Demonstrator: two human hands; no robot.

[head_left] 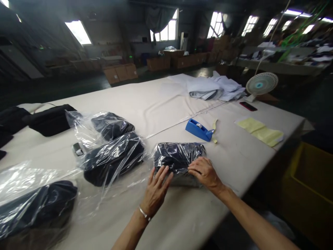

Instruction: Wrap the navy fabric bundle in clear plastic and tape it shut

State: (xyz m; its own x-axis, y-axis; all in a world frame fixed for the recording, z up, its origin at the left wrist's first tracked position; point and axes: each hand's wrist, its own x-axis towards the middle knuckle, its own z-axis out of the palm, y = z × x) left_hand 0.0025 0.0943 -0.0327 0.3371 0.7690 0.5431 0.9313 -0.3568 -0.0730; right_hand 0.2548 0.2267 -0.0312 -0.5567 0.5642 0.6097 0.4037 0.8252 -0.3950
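White daylight burns out the bright, multi-paned windows [170, 32], while the dark far wall [111, 31] sinks into gloom. Long, white fluorescent tubes [298, 13] glow upper right. The broad, cream cloth-covered table [153, 99] is softly lit; clear, crinkled plastic bags [114, 156] throw sharp glare. Edges stretch and tilt; distant detail seems slightly blurred.

Plastic-wrapped bundles [179, 153] near-black; tape dispenser [195, 130] blue; tabletop [127, 100] cream; sheet [260, 131] pale yellow; fan [268, 82] whitish, hub [259, 85] light blue.
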